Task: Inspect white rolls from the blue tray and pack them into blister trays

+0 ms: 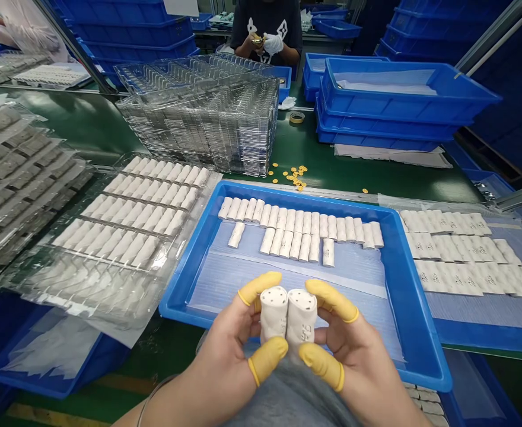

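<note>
My left hand point(238, 338) grips a white cloth-wrapped cylinder point(273, 311) between thumb and forefinger. A second white cylinder point(302, 317), with dark printed marks on its side, is pinched in my right hand point(347, 338). Both are upright, side by side and touching, with small dark dots on their top ends. Yellow finger cots cover the thumb and forefinger of each hand. Beyond them lies a blue tray point(421, 332), lined with pale sheets, holding rows of similar white cylinders point(303, 222) along its far side.
At left stands a clear plastic tray point(83, 255) of white cylinders. Stacked clear trays point(207, 118) rise behind. More cylinders point(465, 252) lie at right. Yellow discs point(297, 173) and a tape roll point(296, 117) sit near blue bins point(398, 107). A person point(267, 29) works opposite.
</note>
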The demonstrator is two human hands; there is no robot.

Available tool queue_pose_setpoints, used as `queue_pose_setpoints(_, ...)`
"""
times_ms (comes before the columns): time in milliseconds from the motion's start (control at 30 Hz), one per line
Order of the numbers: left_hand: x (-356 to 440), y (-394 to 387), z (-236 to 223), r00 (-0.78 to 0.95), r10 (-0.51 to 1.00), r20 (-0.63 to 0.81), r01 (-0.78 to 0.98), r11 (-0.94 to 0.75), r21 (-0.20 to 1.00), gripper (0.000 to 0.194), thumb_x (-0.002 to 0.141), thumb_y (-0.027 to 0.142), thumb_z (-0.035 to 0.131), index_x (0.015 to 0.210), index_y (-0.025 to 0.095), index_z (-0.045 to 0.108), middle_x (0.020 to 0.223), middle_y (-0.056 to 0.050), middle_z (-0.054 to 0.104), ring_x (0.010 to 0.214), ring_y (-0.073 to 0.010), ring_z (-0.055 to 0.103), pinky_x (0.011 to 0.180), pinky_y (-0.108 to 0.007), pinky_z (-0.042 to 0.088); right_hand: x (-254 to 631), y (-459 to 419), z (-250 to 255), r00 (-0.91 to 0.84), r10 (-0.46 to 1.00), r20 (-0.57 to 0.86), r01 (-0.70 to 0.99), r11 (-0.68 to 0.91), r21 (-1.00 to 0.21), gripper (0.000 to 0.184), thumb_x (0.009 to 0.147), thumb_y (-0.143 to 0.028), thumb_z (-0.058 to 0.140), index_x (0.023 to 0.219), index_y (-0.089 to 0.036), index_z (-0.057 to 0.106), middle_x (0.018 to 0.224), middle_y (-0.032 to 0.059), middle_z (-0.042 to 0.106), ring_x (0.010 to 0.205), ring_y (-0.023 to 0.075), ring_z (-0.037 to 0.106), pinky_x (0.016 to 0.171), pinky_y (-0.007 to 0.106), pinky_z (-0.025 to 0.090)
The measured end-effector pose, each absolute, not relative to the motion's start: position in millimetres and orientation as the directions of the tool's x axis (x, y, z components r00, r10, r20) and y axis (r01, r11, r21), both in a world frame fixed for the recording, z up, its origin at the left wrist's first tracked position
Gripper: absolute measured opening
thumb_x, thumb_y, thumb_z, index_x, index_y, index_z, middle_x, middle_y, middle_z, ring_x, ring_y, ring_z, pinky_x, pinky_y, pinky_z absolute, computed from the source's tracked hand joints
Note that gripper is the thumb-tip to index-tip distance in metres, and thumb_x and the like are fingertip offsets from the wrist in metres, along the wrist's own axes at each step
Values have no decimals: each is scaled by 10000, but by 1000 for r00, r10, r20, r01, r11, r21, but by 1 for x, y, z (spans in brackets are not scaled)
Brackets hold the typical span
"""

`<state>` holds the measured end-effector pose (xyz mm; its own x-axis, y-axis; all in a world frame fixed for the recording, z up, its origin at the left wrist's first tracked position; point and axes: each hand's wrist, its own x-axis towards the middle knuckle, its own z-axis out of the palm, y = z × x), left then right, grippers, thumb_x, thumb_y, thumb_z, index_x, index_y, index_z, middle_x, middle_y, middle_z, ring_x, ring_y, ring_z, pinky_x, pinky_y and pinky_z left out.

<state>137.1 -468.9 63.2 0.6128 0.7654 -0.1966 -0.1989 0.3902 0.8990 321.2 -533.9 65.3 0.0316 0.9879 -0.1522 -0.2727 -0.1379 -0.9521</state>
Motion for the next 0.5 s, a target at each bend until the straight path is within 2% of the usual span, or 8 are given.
queue_pose_setpoints(67, 137, -470, 62, 564, 808, -170, -124, 286, 950, 470, 901, 227, 698, 1329, 386, 591, 1269, -41, 701, 1160, -252, 651, 981, -375, 513, 320, -535, 63, 72, 993, -94, -194, -78, -978, 468, 930, -292, 728, 1323, -494, 574, 1202, 2, 678, 1088, 215, 674, 903, 326, 613)
queue_pose_setpoints(167, 139, -469, 62, 518, 854, -53, -79, 110, 991, 387, 892, 171, 691, 1228, 364, 676, 1129, -9, 757, 1008, -201, 699, 908, -314, 547, 320, -534, 63, 99, 995, -29, -74, -22, -997, 421, 945, -226, 706, 1271, -476, 614, 1173, -19, 708, 1095, 186, 671, 984, 296, 571)
queue_pose_setpoints(233, 141, -468, 62, 507, 862, 17, -76, 25, 997, 397, 880, 131, 693, 1201, 364, 689, 1061, 7, 776, 926, -180, 716, 857, -293, 564, 320, -531, 65, 103, 995, 3, -48, 8, -999, 368, 945, -207, 697, 1223, -444, 653, 1128, -11, 690, 1056, 182, 667, 960, 282, 580)
queue_pose_setpoints(333, 141, -466, 61, 516, 851, 95, -83, -60, 995, 436, 855, 83, 706, 1206, 342, 689, 1083, -9, 779, 926, -188, 723, 840, -299, 574, 319, -528, 66, 120, 991, 52, -65, 60, -996, 308, 940, -206, 694, 1172, -409, 692, 1042, 7, 645, 975, 189, 667, 891, 285, 610)
queue_pose_setpoints(500, 141, -464, 57, 582, 806, 105, -107, -52, 993, 384, 840, 121, 724, 1201, 248, 691, 1042, -68, 781, 858, -214, 726, 779, -339, 591, 317, -530, 59, 197, 979, 43, 32, 37, -999, 314, 879, -230, 766, 1111, -440, 739, 1009, 8, 728, 902, 253, 716, 839, 374, 629)
